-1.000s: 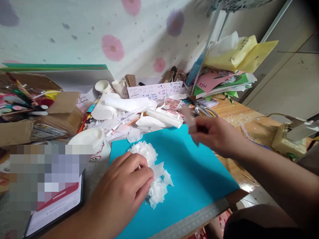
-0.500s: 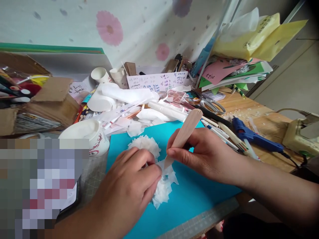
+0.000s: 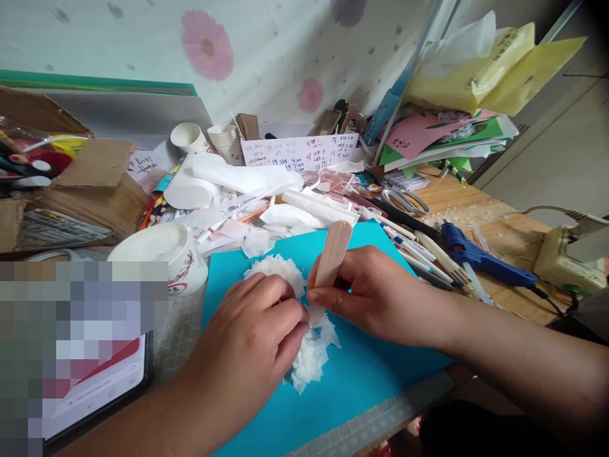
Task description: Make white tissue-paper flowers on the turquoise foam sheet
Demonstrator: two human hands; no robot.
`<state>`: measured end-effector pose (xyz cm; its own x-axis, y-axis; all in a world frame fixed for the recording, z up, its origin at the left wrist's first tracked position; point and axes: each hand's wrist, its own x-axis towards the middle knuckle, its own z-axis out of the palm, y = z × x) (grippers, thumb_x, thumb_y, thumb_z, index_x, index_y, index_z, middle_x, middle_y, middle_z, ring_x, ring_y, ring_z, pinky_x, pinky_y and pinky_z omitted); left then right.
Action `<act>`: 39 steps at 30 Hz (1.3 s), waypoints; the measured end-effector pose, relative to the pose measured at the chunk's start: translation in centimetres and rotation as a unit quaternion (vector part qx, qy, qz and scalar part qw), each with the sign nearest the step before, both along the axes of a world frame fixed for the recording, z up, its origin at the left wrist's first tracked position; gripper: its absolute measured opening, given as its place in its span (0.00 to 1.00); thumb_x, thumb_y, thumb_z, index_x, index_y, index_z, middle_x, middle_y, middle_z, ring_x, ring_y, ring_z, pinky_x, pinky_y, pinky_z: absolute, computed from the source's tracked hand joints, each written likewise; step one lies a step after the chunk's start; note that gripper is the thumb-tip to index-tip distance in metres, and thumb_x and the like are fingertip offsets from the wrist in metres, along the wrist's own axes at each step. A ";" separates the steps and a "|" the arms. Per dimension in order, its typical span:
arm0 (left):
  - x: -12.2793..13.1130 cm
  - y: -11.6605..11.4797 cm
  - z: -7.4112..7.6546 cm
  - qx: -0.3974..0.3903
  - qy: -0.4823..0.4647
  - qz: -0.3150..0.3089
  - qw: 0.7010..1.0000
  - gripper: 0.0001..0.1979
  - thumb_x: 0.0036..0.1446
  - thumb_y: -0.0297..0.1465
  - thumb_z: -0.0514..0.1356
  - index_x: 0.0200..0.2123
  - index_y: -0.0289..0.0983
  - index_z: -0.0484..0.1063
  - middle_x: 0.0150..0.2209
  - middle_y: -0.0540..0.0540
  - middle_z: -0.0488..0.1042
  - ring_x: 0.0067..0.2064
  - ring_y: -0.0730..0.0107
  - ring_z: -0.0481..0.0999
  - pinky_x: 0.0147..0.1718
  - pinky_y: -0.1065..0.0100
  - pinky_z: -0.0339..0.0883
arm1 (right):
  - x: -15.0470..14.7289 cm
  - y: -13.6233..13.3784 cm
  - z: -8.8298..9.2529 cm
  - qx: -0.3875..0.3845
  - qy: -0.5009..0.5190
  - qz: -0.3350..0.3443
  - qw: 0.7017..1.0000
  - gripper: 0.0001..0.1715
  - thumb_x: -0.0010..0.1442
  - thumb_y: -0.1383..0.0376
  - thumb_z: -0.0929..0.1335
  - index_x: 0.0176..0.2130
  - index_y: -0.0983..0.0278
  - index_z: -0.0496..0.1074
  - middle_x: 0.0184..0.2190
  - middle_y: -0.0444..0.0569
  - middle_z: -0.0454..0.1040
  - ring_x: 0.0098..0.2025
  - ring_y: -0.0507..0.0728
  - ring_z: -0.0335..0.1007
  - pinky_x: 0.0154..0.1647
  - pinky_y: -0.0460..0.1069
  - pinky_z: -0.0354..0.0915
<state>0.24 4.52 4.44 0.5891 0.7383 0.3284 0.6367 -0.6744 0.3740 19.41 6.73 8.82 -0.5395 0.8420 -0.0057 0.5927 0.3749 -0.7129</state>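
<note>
A white tissue-paper flower (image 3: 280, 270) and loose white tissue pieces (image 3: 311, 358) lie on a turquoise paper sheet (image 3: 361, 374). My left hand (image 3: 247, 346) presses down on the tissue, its fingers curled and pinching it. My right hand (image 3: 368, 295) grips a flat wooden stick (image 3: 333, 247) like a pen. The stick's lower end touches the tissue right beside my left fingertips.
A white paper cup (image 3: 166, 254) stands left of the sheet, a phone (image 3: 95, 393) at front left. A blue glue gun (image 3: 480, 260), pens (image 3: 419, 251) and scissors (image 3: 404, 200) lie to the right. Cardboard boxes, cups and paper clutter fill the back; a cutting mat edge (image 3: 380, 422) runs along the front.
My right hand came in from the right with the wooden stick and brought its tip down onto the tissue. The stick now stands more upright. My left hand stayed on the tissue.
</note>
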 end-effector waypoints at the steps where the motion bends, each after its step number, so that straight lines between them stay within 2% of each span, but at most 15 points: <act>1: 0.0 0.0 0.0 0.001 0.000 0.001 1.000 0.09 0.60 0.26 0.56 0.27 0.37 0.70 0.30 0.49 0.65 0.35 0.64 0.64 0.33 0.62 0.58 | -0.1 0.1 0.0 0.003 -0.006 0.002 1.000 0.10 0.60 0.67 0.65 0.27 0.65 0.70 0.21 0.41 0.66 0.25 0.50 0.59 0.25 0.46 0.55; 3: 0.1 0.1 -0.1 0.002 -0.001 0.003 1.000 0.09 0.60 0.26 0.56 0.27 0.37 0.70 0.30 0.49 0.65 0.35 0.64 0.65 0.33 0.62 0.58 | -0.3 0.2 0.0 0.008 -0.012 0.004 1.000 0.12 0.60 0.68 0.65 0.25 0.65 0.68 0.20 0.40 0.63 0.23 0.49 0.56 0.23 0.46 0.52; 7: 0.1 0.2 -0.1 -0.003 0.001 0.007 1.000 0.09 0.60 0.26 0.56 0.27 0.38 0.70 0.30 0.49 0.66 0.35 0.64 0.65 0.33 0.61 0.58 | -0.2 0.6 -0.2 -0.028 0.019 -0.006 0.999 0.11 0.59 0.65 0.66 0.26 0.65 0.69 0.21 0.41 0.65 0.24 0.50 0.58 0.24 0.46 0.53; 11: -0.1 0.0 0.1 -0.010 -0.018 0.014 1.000 0.09 0.60 0.26 0.56 0.29 0.39 0.71 0.31 0.49 0.67 0.35 0.64 0.66 0.35 0.60 0.59 | 0.4 1.2 -0.2 -0.063 0.171 -0.090 0.979 0.09 0.57 0.62 0.66 0.28 0.65 0.67 0.21 0.42 0.66 0.24 0.51 0.61 0.26 0.47 0.60; 13: -0.2 -0.1 0.2 -0.013 -0.025 0.017 0.999 0.09 0.60 0.25 0.55 0.29 0.39 0.72 0.31 0.49 0.67 0.36 0.63 0.67 0.35 0.60 0.60 | 0.6 1.6 0.1 -0.061 0.216 -0.136 0.965 0.09 0.57 0.61 0.66 0.28 0.65 0.67 0.21 0.42 0.66 0.23 0.51 0.64 0.26 0.47 0.61; 16: -0.4 -0.1 0.3 -0.018 -0.029 0.024 0.999 0.09 0.59 0.23 0.55 0.30 0.39 0.73 0.32 0.49 0.68 0.37 0.63 0.68 0.35 0.60 0.63 | 0.2 2.2 0.6 -0.050 0.193 -0.149 0.968 0.11 0.58 0.60 0.66 0.29 0.65 0.66 0.21 0.44 0.67 0.24 0.52 0.65 0.26 0.47 0.62; 22: -0.9 0.0 0.2 -0.024 -0.074 0.044 0.996 0.09 0.60 0.23 0.52 0.36 0.37 0.72 0.37 0.46 0.69 0.41 0.62 0.69 0.40 0.58 0.66 | -1.1 2.0 0.8 -0.033 0.101 -0.101 0.989 0.13 0.59 0.60 0.64 0.28 0.65 0.66 0.22 0.45 0.67 0.25 0.52 0.64 0.26 0.48 0.61; 27: -1.1 0.3 -0.3 -0.030 -0.074 0.012 0.997 0.13 0.58 0.21 0.53 0.40 0.39 0.73 0.41 0.47 0.71 0.46 0.61 0.68 0.47 0.56 0.66 | -1.5 1.6 0.6 -0.020 0.069 -0.099 0.993 0.13 0.58 0.60 0.65 0.27 0.66 0.67 0.21 0.45 0.68 0.24 0.52 0.64 0.24 0.47 0.59; 30: -1.2 0.6 -0.8 -0.028 -0.065 0.006 0.997 0.13 0.59 0.21 0.53 0.38 0.39 0.75 0.41 0.46 0.71 0.47 0.60 0.68 0.47 0.55 0.66 | -1.6 2.0 0.6 -0.002 0.075 -0.102 0.992 0.13 0.59 0.59 0.64 0.28 0.66 0.68 0.22 0.45 0.68 0.24 0.52 0.64 0.24 0.47 0.59; 36: -1.2 0.6 -0.9 -0.021 -0.062 0.008 0.998 0.13 0.58 0.21 0.54 0.35 0.41 0.77 0.43 0.46 0.72 0.48 0.58 0.68 0.46 0.53 0.66 | -0.6 2.8 1.8 0.079 0.106 -0.132 0.982 0.17 0.63 0.56 0.59 0.30 0.65 0.64 0.24 0.46 0.68 0.26 0.53 0.65 0.27 0.48 0.62; 39: -1.0 0.0 -0.4 -0.003 -0.071 0.018 0.997 0.13 0.57 0.20 0.53 0.35 0.39 0.75 0.42 0.45 0.72 0.46 0.59 0.69 0.45 0.53 0.66 | -0.4 3.5 2.7 0.133 0.080 -0.098 0.983 0.17 0.66 0.58 0.57 0.34 0.66 0.66 0.30 0.49 0.71 0.33 0.54 0.67 0.34 0.48 0.63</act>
